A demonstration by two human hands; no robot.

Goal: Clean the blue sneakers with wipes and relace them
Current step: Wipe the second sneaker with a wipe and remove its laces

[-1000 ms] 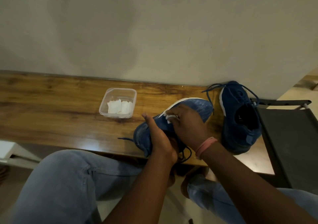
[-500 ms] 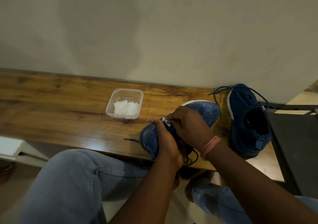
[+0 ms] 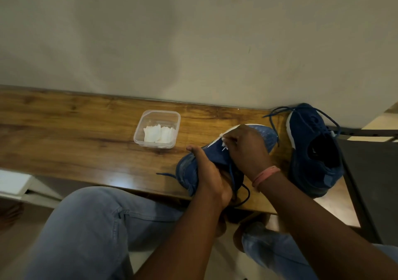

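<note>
One blue sneaker (image 3: 191,167) lies tilted on its side at the front edge of the wooden bench (image 3: 75,142). My left hand (image 3: 210,176) grips it around the heel and collar. My right hand (image 3: 245,148) presses a small white wipe (image 3: 224,144) against the sneaker's side near the white sole. Its dark blue lace (image 3: 243,191) hangs loose below my hands. The second blue sneaker (image 3: 312,150) rests on the bench to the right, opening up, laces loose. A clear plastic tub (image 3: 157,129) with folded white wipes sits to the left of the held sneaker.
A plain wall runs right behind the bench. A dark chair (image 3: 370,182) stands against the bench's right end. My knees in light jeans (image 3: 97,232) are under the front edge.
My right hand with the wipe slid slightly up and toward the toe along the sneaker's side. The view has shifted a little, and my left hand has kept its grip.
</note>
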